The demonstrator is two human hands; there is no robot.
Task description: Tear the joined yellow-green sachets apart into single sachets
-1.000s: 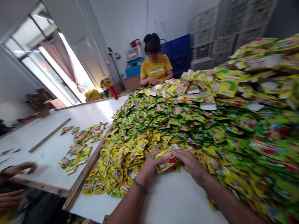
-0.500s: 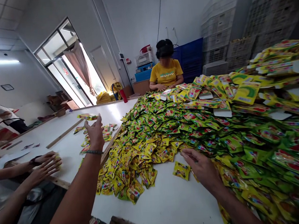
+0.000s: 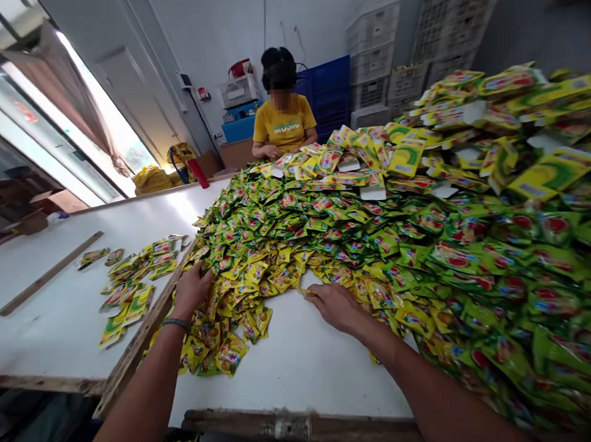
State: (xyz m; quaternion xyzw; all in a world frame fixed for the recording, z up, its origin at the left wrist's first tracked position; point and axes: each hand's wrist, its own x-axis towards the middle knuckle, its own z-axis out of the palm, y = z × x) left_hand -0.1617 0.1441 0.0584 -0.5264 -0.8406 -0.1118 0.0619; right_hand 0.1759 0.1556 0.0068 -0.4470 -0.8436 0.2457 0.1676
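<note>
My left hand (image 3: 194, 292) is at the left edge of the heap of yellow sachets (image 3: 273, 266), beside the wooden divider. Its thumb and fingers look apart over the sachets, with the fingertips partly hidden. On the right, my right hand (image 3: 337, 306) is closed at the near edge of the heap, above bare white tabletop. A sliver of a small yellow sachet (image 3: 304, 292) shows at its fingertips. Behind the yellow ones lie many green sachets (image 3: 320, 223) with red fruit pictures. Flat yellow boxes (image 3: 406, 156) are piled on top at the back right.
A wooden divider strip (image 3: 133, 354) splits the white table (image 3: 295, 374). Left of it lie several packs (image 3: 139, 304), with another wooden strip (image 3: 51, 272) farther left. A person in a yellow shirt (image 3: 284, 125) sits across the heap. Crates (image 3: 372, 49) are stacked by the wall.
My left hand has come down from above the left section, where a yellow pack was at its fingers, to the heap. My right hand has closed at the fingertips. The view has turned right.
</note>
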